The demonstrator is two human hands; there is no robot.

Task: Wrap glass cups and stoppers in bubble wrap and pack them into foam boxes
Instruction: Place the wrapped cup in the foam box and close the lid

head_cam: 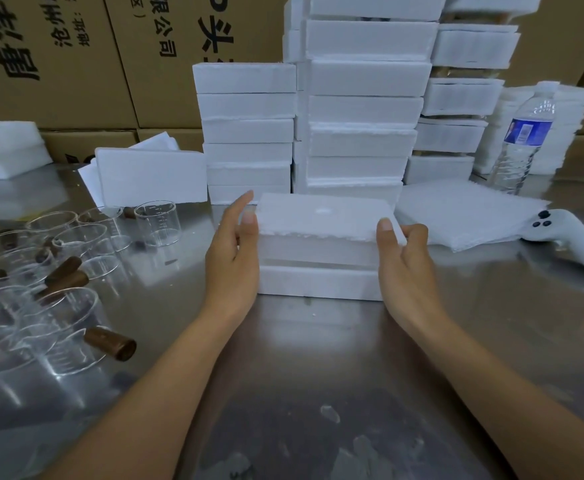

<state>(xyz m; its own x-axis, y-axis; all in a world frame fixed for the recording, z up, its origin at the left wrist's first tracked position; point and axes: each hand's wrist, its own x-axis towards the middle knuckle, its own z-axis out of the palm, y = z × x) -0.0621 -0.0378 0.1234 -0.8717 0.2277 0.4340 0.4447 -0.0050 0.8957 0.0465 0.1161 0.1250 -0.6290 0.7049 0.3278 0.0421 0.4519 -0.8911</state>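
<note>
The foam lid (pixel 321 216) covers the inside of the foam box (pixel 318 282), and the band between them is a pale smear, so whether they touch cannot be told. The farther fingers of the left hand (pixel 233 258) are hidden behind the lid's end; the right hand (pixel 404 261) tucks its fingertips out of sight at the other end. Both forearms run off the bottom edge. The glass cups (pixel 65 313) at the left are blurred and cut by the frame, one cup's scale too small to read. The foam stacks (pixel 366 109) and cartons (pixel 58 64) are cropped at the top — the water bottle (pixel 522 143) label is illegible.
</note>
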